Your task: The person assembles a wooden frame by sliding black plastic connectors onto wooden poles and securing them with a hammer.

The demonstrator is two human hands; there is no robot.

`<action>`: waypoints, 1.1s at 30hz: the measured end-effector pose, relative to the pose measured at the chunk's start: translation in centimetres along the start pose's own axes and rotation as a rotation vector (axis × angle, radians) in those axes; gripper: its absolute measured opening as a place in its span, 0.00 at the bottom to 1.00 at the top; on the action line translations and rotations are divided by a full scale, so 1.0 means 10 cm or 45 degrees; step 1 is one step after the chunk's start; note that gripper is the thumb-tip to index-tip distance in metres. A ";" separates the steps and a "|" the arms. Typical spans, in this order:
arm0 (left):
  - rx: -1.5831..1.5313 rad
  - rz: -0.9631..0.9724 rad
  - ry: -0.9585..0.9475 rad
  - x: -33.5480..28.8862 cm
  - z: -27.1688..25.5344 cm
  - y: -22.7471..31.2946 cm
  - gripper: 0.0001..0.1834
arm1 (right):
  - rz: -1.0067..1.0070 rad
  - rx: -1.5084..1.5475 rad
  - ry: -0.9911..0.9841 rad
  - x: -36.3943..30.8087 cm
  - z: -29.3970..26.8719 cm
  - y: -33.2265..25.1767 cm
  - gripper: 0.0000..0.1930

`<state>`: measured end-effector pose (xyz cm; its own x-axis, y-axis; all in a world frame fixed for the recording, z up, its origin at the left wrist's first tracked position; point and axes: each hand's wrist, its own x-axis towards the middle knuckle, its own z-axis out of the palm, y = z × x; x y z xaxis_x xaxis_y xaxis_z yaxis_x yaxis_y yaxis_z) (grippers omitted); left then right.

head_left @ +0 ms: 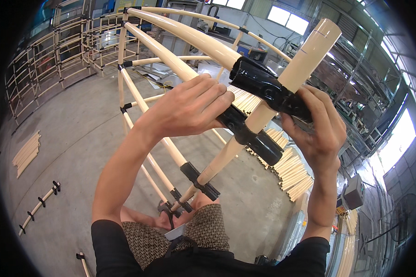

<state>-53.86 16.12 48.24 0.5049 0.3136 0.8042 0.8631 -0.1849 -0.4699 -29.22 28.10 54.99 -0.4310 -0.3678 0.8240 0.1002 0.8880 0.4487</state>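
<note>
A cream upright pipe [311, 57] rises in front of me, tilted to the right at its top in the head view. Near its upper end it passes through a black pipe joint [259, 85], which meets the end of a long cream crosswise pipe [185, 34]. My right hand [320, 127] is closed around this joint's right end. Below it, a second black pipe joint [252, 134] sits on the upright. My left hand [189, 108] is closed over that joint's left part, where a second crosswise pipe [159, 51] comes in; the palm hides the contact.
Lower on the upright sit more black joints [198, 180] with crosswise pipes. Loose cream pipes [291, 171] lie in piles on the floor at right, and a small bundle [27, 153] at left. Assembled pipe racks [55, 55] stand far left. A pipe with black joints [39, 207] lies lower left.
</note>
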 end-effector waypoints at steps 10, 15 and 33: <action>-0.103 0.046 0.061 0.03 -0.03 -0.06 0.28 | 0.118 0.133 0.031 -0.01 0.03 -0.06 0.24; -0.112 0.058 -0.014 -0.01 -0.02 -0.10 0.29 | 0.152 0.060 -0.017 -0.02 0.01 -0.10 0.24; -0.116 0.042 -0.013 0.04 -0.04 -0.09 0.29 | -0.133 -0.132 0.047 -0.09 0.04 0.07 0.26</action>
<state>-54.41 16.00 49.16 0.5332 0.3158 0.7848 0.8428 -0.2789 -0.4604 -29.14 29.22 54.40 -0.4108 -0.4686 0.7821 0.1491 0.8118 0.5646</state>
